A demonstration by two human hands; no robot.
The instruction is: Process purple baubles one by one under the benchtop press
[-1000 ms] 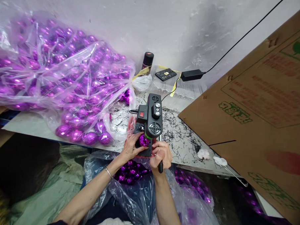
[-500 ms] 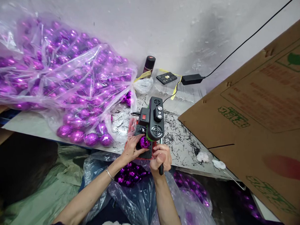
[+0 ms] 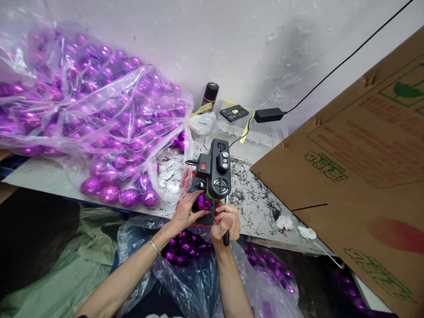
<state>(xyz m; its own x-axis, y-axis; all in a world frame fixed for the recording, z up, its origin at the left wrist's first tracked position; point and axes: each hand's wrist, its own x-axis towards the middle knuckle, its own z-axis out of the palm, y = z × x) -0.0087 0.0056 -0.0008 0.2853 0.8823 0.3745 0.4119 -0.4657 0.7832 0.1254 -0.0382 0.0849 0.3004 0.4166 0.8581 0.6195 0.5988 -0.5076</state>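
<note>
A small black machine with round vents, silver buttons and a red switch stands on a red and black base on the bench. Under its front end sits a shiny purple faceted ball. My left hand grips that ball from the left, thumb in front and fingers behind. My right hand is closed around the black-handled lever at the machine's right side. More purple balls lie in clear plastic on my lap, below the bench edge.
A large clear bag full of purple balls fills the bench's left. On the right leans a big cardboard box. Behind stand a dark can, a phone-like black object and a power adapter. Black scraps litter the bench.
The view has shifted very slightly. Both hands keep their places on the ball and the lever, with hardly any visible movement.
</note>
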